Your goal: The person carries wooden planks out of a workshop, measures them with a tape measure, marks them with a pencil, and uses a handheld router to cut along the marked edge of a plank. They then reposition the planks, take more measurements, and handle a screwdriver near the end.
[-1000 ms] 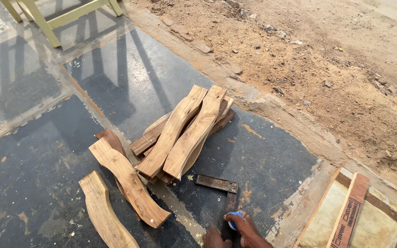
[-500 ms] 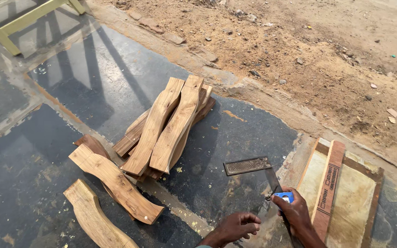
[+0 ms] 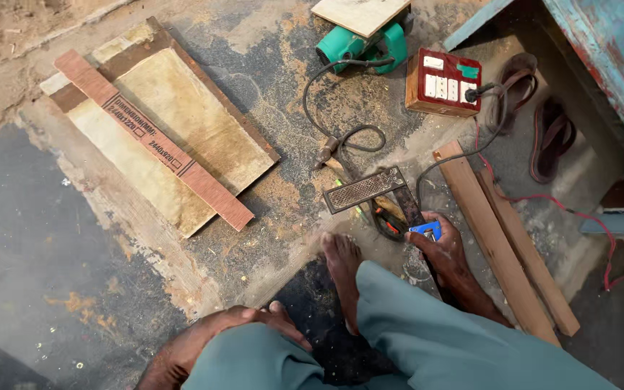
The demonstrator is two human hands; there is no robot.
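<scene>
A metal try square [image 3: 380, 195] is held low in the middle of the view, its blade stretched toward ten o'clock from the right hand [image 3: 443, 249], whose fingers are closed around the stock together with a small blue object [image 3: 425, 230]. The left hand [image 3: 243, 325], at seven o'clock from the square and well apart from it, is laid flat on a knee, holding nothing. A green power tool [image 3: 362, 42] and a red socket box [image 3: 443, 81] are seen at twelve o'clock, a plywood panel [image 3: 175, 123] at ten, two wooden battens [image 3: 503, 245] at four.

Green power tool [image 3: 361, 42], red socket box [image 3: 443, 83], sandals [image 3: 536, 115], planks [image 3: 503, 238].
</scene>
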